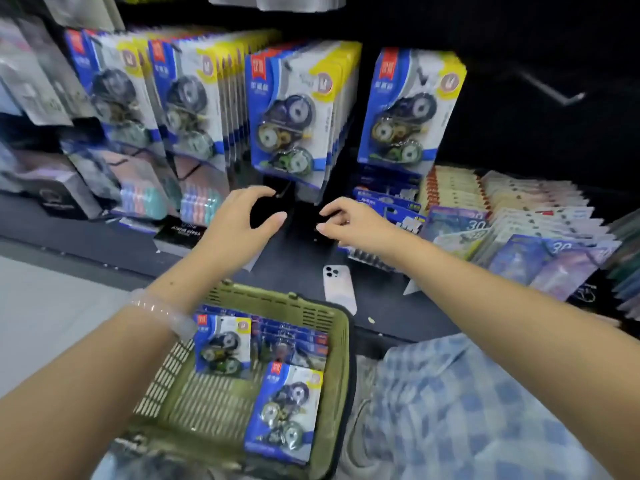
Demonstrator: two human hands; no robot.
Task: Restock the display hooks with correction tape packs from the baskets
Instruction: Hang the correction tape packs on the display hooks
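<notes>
Correction tape packs with blue-and-yellow cards hang in several rows on the display hooks; the middle row [291, 112] is thick, the right row [408, 105] thinner. A green basket [332, 327] near my knees holds several more packs [284, 410]. My left hand [242, 220] hovers below the middle row with fingers and thumb curved, holding nothing. My right hand [349, 223] is beside it, fingers loosely curled, empty. Both hands are apart from the packs.
A white phone [339, 285] lies face down on the dark shelf ledge between basket and display. Flat card packs [502, 223] fan out on the right. An empty metal hook [554, 88] sticks out at the upper right. Pastel tape packs [145, 199] hang at lower left.
</notes>
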